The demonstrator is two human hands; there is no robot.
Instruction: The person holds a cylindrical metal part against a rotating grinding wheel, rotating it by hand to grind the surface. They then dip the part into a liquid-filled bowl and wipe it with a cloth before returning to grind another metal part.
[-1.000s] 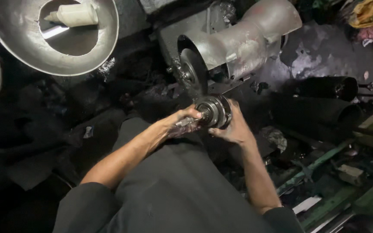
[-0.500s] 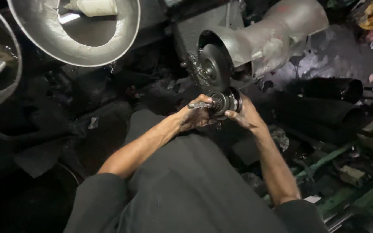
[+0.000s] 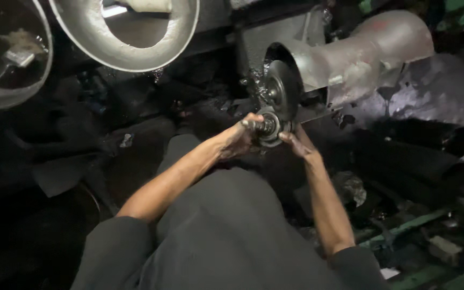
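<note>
Head view, looking down over the person's lap toward a grinding machine.

Left hand: fingers curled shut around the near end of a small round metal part, a short shaft with a disc-like flange. The grip covers the shaft end; only a stub shows past the thumb.

Right hand: fingers closed under and against the far side of the same part, supporting the flange from the right. How much of the palm touches cannot be told; it is in shadow.

Position of part: held between both hands, just below the grinding wheel. The flange appears to meet the lower rim of the wheel, though actual contact is too dark to confirm.

Key relation: the part's long axis runs roughly left to right, from the left hand's fingers toward the right hand's. The wheel lies directly above and slightly beyond the part, away from the body. Both hands are about equally near the wheel; the right fingers sit marginally closer to its rim.

Surroundings: grey metal guard housing wraps the wheel and extends right. A large metal basin sits upper left, a second dark bowl at far left. Dark cylinder lies to the right.
</note>
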